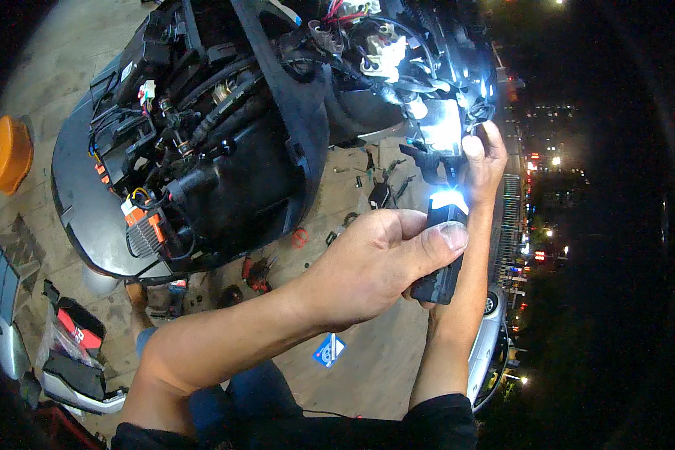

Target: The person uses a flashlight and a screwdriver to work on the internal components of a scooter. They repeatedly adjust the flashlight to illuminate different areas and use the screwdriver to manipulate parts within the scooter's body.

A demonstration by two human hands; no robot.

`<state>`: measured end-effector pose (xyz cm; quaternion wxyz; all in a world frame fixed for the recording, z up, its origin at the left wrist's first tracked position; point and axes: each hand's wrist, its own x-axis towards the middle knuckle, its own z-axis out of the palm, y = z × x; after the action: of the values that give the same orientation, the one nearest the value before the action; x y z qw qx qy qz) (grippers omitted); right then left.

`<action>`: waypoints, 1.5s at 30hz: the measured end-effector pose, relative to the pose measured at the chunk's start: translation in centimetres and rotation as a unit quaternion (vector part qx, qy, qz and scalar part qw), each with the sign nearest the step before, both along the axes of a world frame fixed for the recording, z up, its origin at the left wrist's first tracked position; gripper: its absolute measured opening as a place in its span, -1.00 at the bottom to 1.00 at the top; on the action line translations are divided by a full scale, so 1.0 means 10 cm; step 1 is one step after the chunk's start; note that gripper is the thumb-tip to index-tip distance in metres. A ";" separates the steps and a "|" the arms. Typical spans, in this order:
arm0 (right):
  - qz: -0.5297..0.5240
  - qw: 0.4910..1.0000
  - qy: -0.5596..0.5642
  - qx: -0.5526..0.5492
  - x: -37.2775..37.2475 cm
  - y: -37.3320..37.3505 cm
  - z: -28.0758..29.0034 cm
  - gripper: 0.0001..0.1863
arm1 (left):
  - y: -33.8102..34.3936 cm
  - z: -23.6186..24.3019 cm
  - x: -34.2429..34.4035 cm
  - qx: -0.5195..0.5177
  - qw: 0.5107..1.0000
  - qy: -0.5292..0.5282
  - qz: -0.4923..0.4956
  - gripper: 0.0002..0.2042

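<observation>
My left hand is wrapped round a small black flashlight, thumb along its side. Its lit end points away from me at a glaring metallic part among exposed wiring. Just right of that part, my right hand has its thumb and fingers bent together at the edge of the assembly; what sits between them is hidden by glare. White connectors and cables lie above. A dark vehicle body, its cover off, spreads to the left with wires and an orange-ended finned unit.
On the paved ground are an orange stool, a black-and-red box, a white-edged panel, scattered hand tools and a blue card. A light-coloured car stands at the right, before a fence.
</observation>
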<state>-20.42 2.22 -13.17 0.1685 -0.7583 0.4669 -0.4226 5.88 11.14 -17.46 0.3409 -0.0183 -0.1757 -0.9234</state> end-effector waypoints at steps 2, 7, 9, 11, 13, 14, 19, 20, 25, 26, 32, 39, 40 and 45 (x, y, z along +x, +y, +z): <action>-0.027 1.000 -0.012 0.007 -0.04 -0.01 -0.04 -0.43 | 0.02 -0.03 -0.02 0.023 1.000 -0.001 0.009 -0.65; -0.073 0.997 -0.034 0.013 -0.14 0.05 -0.05 -0.44 | 0.04 -0.20 -0.04 0.058 0.998 0.038 0.013 -0.63; -0.082 0.994 -0.058 0.036 -0.15 0.06 -0.03 -0.51 | 0.03 -0.29 -0.04 0.057 0.997 0.060 0.010 -0.62; -0.087 0.995 -0.044 0.022 -0.17 0.06 -0.01 -0.59 | 0.03 -0.38 -0.05 0.050 0.994 0.091 0.019 -0.60; -0.085 0.994 -0.042 0.047 -0.22 0.06 0.00 -0.63 | 0.05 -0.49 -0.06 0.049 0.990 0.130 0.015 -0.55; -0.078 0.995 -0.036 0.055 -0.25 0.07 0.01 -0.57 | 0.06 -0.55 -0.08 0.044 0.992 0.117 0.006 -0.55; -0.120 0.992 -0.026 0.017 -0.42 0.01 0.04 -0.48 | 0.16 -0.80 -0.20 0.037 0.990 0.135 -0.001 -0.55; -0.158 0.987 -0.024 0.011 -0.44 -0.01 0.04 -0.47 | 0.16 -0.86 -0.22 0.028 0.992 0.124 -0.015 -0.56; -0.226 0.966 -0.043 0.120 -0.36 -0.13 -0.03 -0.14 | 0.07 -1.06 -0.26 0.010 0.993 0.120 0.009 -0.68; -0.197 0.971 -0.027 0.133 -0.32 -0.15 -0.06 -0.12 | 0.05 -1.07 -0.27 0.005 0.993 0.117 0.005 -0.68; -0.147 0.978 -0.001 0.151 -0.13 -0.27 0.02 -0.22 | 0.01 -0.85 -0.30 -0.017 0.999 0.023 0.044 -0.73; -0.069 0.939 0.049 0.333 -0.05 -0.22 0.61 -0.47 | -0.16 -0.05 0.06 0.035 0.988 -0.152 -0.020 -0.63; -0.024 0.941 0.063 0.331 -0.05 -0.18 0.67 -0.51 | -0.17 0.04 0.14 0.024 0.982 -0.185 -0.020 -0.62; 0.034 0.903 0.177 0.390 -0.18 0.01 0.88 -0.55 | -0.03 0.42 0.26 -0.039 0.966 -0.254 0.006 -0.63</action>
<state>-22.21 2.29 -4.35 0.3798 -0.7100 0.5900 -0.0599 8.51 10.86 -13.30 0.2890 0.2051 -0.2922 -0.8883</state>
